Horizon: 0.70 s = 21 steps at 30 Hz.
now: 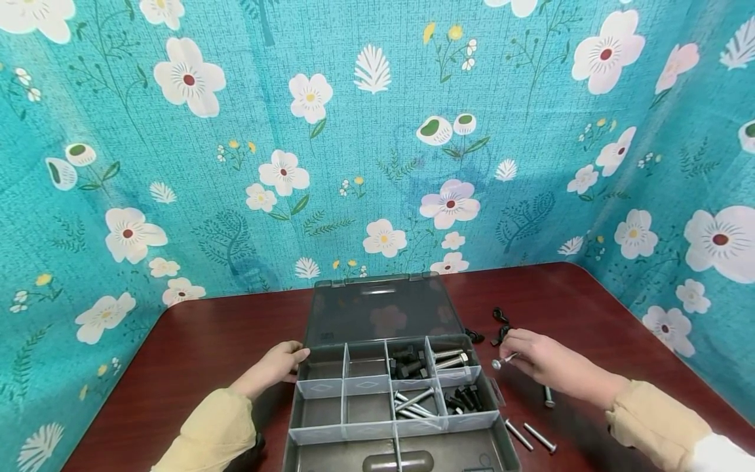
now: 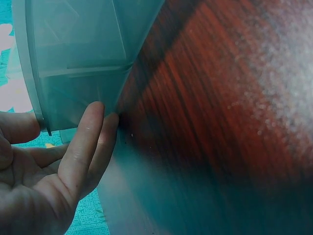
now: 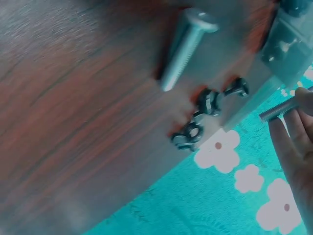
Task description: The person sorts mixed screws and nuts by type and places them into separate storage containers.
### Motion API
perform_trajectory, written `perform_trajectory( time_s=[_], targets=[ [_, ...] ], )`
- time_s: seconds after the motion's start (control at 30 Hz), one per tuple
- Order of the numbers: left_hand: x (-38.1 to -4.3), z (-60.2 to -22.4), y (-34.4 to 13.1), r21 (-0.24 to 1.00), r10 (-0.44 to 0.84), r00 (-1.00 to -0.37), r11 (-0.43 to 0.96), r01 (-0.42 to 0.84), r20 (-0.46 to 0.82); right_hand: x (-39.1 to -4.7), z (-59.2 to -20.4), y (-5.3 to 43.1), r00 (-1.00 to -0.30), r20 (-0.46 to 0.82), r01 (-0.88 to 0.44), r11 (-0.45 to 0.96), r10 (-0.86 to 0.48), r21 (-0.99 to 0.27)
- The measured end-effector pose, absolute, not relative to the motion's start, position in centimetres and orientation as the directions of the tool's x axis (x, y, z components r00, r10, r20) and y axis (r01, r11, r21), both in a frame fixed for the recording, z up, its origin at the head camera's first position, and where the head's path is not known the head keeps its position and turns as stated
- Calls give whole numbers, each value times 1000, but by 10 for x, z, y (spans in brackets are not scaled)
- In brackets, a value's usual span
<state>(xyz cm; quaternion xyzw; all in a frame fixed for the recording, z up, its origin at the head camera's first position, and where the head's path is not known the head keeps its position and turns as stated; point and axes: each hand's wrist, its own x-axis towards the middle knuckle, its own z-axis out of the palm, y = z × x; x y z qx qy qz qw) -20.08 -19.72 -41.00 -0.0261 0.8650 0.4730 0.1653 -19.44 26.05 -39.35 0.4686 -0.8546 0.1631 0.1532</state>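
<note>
A grey plastic compartment box stands with its lid folded back. At the box's far left corner my left hand grips the rim. In the left wrist view, some fingers of that left hand lie along the box's outer wall. To the right of the box, my right hand pinches a silver bolt above the table. The threaded end of this bolt shows past the fingertips in the right wrist view.
Silver bolts and black bolts fill several compartments. Loose silver bolts lie right of the box on the dark red table. Small black pieces lie beyond my right hand. A flowered blue cloth hangs behind.
</note>
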Motion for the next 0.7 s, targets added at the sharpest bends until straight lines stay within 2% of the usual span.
perform_trajectory(
  time_s=[0.27, 0.53, 0.7],
  targets=[
    [-200, -411, -196, 815, 105, -950, 547, -191, -293, -189, -387, 246, -383, 471, -918, 383, -794, -101],
    [-201, -410, -196, 807, 112, -945, 557, -196, -306, -182, -381, 234, -344, 476, -937, 327, -809, -121],
    [-201, -410, -197, 802, 112, -943, 563, -199, -313, -176, -375, 226, -347, 456, -937, 322, -820, -133]
  ],
)
